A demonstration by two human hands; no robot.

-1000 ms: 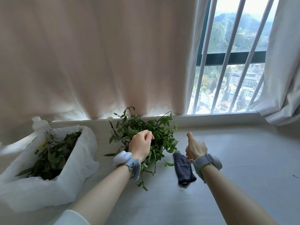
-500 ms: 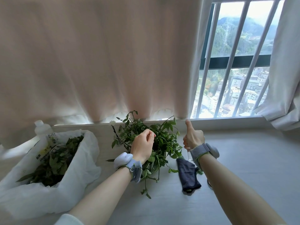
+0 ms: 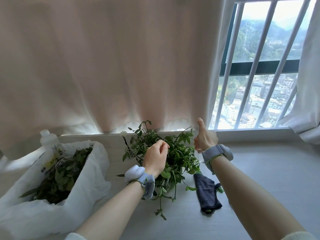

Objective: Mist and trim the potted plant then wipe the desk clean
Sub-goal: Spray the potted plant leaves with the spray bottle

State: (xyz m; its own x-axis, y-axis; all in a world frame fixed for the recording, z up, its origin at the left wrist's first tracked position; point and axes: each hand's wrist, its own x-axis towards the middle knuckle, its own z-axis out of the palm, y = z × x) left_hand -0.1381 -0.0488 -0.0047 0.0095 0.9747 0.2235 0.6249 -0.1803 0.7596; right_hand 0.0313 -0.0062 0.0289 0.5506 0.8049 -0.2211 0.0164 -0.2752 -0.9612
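Observation:
The potted plant (image 3: 180, 153), a tangle of thin green stems and leaves, stands mid-desk below the curtain; its pot is hidden by foliage and my wrist. My left hand (image 3: 155, 157) hovers over its crown, fingertips pinched on a thin stem. My right hand (image 3: 205, 138) is raised just right of the plant in a fist with the thumb up; something clear, seemingly a bottle, shows under it. A dark blue cloth (image 3: 207, 193) lies crumpled on the white desk (image 3: 268, 179), between the plant and my right forearm.
A white plastic bag (image 3: 90, 172) holding cut leaves sits at the left, with a white bottle (image 3: 46, 137) behind it. A pale curtain (image 3: 112, 66) hangs along the sill. The barred window (image 3: 251, 84) is at the right.
My right hand has risen from beside the cloth to the plant's upper right, near the sill. My left hand stays on the plant, its fingers now loosened into a pinch.

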